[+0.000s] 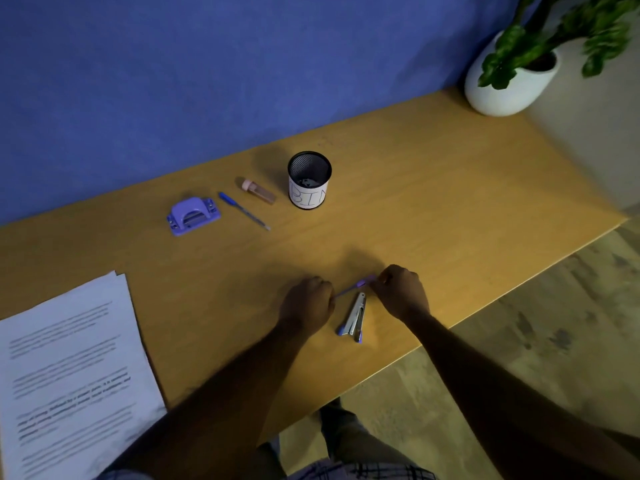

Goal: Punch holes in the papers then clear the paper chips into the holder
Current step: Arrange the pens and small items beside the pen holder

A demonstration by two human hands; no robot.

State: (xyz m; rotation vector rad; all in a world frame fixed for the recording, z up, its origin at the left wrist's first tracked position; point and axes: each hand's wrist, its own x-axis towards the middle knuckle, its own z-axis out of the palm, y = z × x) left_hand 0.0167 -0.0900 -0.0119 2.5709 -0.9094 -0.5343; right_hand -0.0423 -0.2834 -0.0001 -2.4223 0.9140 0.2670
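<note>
- Stretching below a blue wall (207,81), the wooden bench (450,202) carries the hole punch (193,216) and holder (309,190) far back, and the papers (69,341) near-left.
- Left grip (306,301) and right grip (401,292) each pinch an end of a thin purple rod (353,288).

Dim, soft-focus view (edges warped)

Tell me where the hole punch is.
In the head view, the hole punch lies left of centre, just left of the blue pen and beyond the papers.

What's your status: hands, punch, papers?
Hands: left hand, right hand gripping purple pen ends. Task: hole punch untouched, papers apart at left. Nearby: stapler between wrists.
</note>
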